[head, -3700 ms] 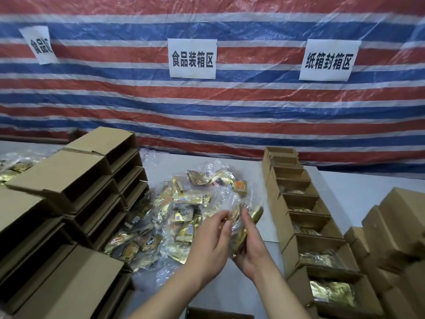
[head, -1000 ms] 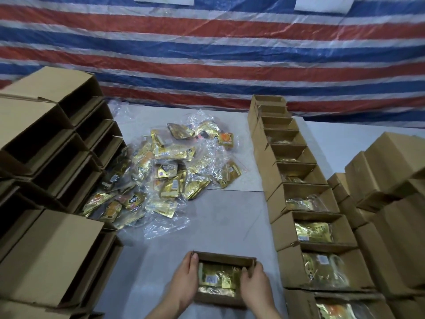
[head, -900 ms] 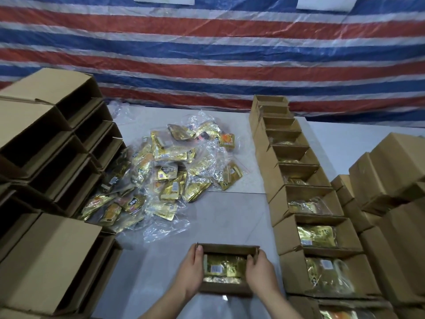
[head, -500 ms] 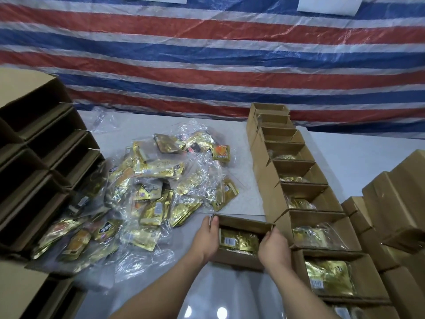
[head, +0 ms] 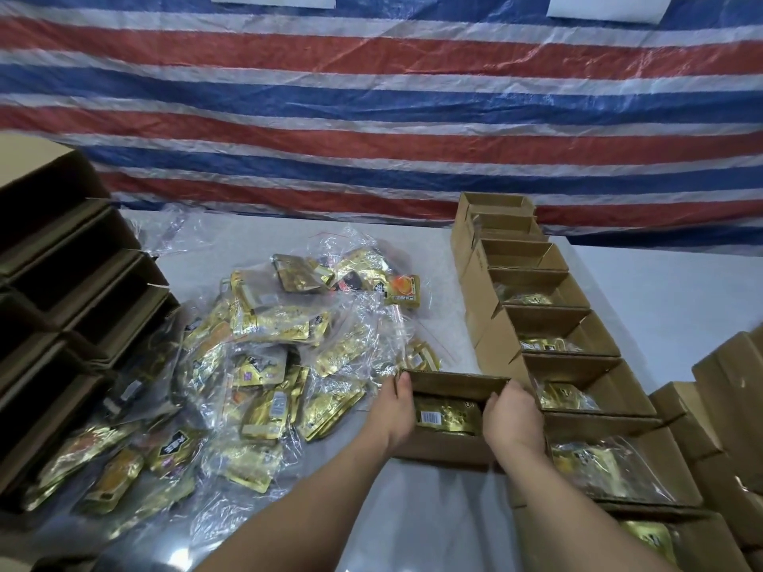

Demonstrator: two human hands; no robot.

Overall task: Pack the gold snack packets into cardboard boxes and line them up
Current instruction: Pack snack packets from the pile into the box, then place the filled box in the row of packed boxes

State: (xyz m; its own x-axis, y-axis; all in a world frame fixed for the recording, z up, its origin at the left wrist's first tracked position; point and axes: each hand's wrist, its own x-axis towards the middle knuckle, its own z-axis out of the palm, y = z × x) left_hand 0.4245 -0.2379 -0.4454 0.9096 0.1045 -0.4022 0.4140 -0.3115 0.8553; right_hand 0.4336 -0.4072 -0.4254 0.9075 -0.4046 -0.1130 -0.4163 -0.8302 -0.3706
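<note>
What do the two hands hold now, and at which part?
Both hold one open cardboard box with gold packets inside: the left hand grips its left end wall, the right hand its right end wall.

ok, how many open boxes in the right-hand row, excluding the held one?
8, in one line from tarp to bottom edge: box 1, 2, 3, 4, 5, 6, 7, 8. More may sit below frame.

**Stripes up top, white down below**

Across the whole upper frame hangs a striped tarp (head: 371,117), red, blue and white bands running wide, creased and glossy. Two white paper signs (head: 271,0) are cut off at the top edge, one upper centre-left, one upper right. Beneath it, the pale table surface (head: 669,299) shows at right.
</note>
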